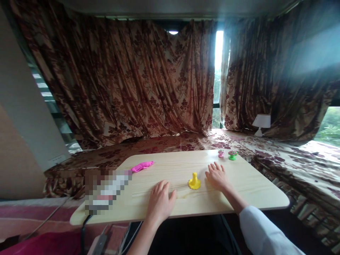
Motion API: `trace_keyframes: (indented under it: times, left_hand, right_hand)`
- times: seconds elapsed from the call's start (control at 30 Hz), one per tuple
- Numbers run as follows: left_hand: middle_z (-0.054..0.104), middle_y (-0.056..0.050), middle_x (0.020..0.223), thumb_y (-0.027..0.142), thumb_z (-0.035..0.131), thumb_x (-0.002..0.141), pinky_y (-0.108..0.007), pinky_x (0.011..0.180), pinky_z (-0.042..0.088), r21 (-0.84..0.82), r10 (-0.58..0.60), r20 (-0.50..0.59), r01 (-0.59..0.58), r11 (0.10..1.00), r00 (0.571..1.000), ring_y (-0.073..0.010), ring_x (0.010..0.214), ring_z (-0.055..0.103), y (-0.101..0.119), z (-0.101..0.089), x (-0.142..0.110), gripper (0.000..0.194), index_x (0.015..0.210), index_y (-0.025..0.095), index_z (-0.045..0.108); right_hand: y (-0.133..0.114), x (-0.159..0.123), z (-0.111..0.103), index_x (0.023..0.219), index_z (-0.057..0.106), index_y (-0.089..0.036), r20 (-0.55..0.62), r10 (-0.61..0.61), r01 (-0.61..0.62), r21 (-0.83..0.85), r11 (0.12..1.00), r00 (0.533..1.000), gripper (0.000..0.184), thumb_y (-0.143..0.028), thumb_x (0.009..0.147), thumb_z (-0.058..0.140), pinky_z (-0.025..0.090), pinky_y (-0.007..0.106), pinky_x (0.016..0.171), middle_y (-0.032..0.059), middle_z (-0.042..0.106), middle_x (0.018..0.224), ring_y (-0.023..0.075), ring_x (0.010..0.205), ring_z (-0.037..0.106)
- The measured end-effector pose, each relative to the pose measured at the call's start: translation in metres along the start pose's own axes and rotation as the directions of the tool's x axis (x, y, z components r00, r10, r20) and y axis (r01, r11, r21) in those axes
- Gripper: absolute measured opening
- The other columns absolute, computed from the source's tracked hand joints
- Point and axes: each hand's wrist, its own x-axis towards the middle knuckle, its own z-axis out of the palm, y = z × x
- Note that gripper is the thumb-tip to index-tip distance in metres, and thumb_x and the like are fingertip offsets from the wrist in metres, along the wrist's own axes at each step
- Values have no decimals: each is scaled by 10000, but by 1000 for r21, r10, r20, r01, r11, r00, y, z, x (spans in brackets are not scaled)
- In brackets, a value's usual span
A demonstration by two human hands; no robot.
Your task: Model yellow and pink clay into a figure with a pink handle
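One yellow moulded piece (194, 182), base flat on the table (172, 163), stem upright, lying between your two hands: just left of your right hand (216, 177), the nearer, and a little farther off to the right of your left hand (160, 198). Fingers of both: loose, palms down, grasping nothing. Beyond your hands: one long pink piece (142, 166) leftward, one small pink piece (221, 153) and one green-stemmed piece (232, 156) rightward.

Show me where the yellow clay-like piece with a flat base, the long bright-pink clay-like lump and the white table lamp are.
Yellow clay-like piece (194, 181): head view, where stem meets base.
Bright-pink clay-like lump (142, 166): head view, middle of its length.
White table lamp (261, 123): head view, lower shade.
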Motion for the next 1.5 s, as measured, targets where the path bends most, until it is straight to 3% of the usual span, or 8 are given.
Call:
trace_keyframes:
  times: [0.23,0.47,0.67,0.83,1.03,1.2,1.37,1.5]
  left_hand:
    - [570,-106,1253,340,532,887,-466,989,377,-11,-12,9,13,1000,1000,-252,1179,506,-2,1,-2,332,1159,152,565]
    - [568,-99,1249,336,537,890,-479,979,386,-3,-5,11,5,1000,1000,-252,1170,511,0,1,-1,317,1149,156,566]
    - [582,-146,1255,349,490,887,-434,1013,356,3,-12,39,12,1000,999,-264,1190,503,2,-1,1,370,1162,122,588]
    - [576,-140,1273,362,451,888,-403,1021,352,10,-27,48,27,1000,998,-273,1202,494,2,-4,0,400,1182,131,590]
    - [573,-125,1260,340,514,884,-435,1015,351,2,-30,38,30,1000,999,-253,1190,501,1,-1,0,351,1164,138,576]
    - [560,-103,1261,333,527,894,-473,981,380,-5,-22,21,22,1000,1000,-252,1178,504,0,1,-1,323,1161,154,557]
    - [581,-122,1240,332,519,889,-455,998,366,-8,-2,25,2,1000,1000,-252,1167,517,2,-2,0,343,1160,127,569]
    - [580,-160,1248,331,496,887,-427,1014,355,-6,-7,25,7,1000,1000,-270,1184,504,2,-4,0,364,1159,108,590]
  right_hand:
    - [70,-26,-3,1191,535,-183,11,63,-62,-58,996,998,309,-293,903,546,471,452,901,79,544,1255,222,1077,568]
    - [41,-95,-10,1309,450,-184,17,-96,96,-5,995,995,404,-252,915,511,315,465,1064,103,411,1425,246,1305,382]
    - [10,-35,-2,1227,513,-188,1,-71,71,13,997,997,348,-312,903,542,434,485,942,84,511,1304,242,1134,535]
    - [30,8,1,1197,527,-169,41,34,-35,17,999,999,332,-309,897,553,486,446,872,79,555,1230,222,1051,581]
    - [62,-43,-11,1240,504,-187,52,76,-77,24,997,996,361,-308,902,544,413,503,960,85,502,1316,252,1158,518]
    - [40,-89,-17,1305,454,-209,56,-35,31,56,998,998,402,-311,920,507,287,520,1059,82,406,1428,262,1291,394]
    - [4,-52,-10,1233,514,-197,18,-40,40,46,998,999,349,-311,904,539,385,507,988,81,485,1342,252,1188,495]
    - [17,-8,-6,1209,521,-177,17,89,-89,13,996,996,336,-309,901,547,470,458,896,80,542,1253,227,1075,569]
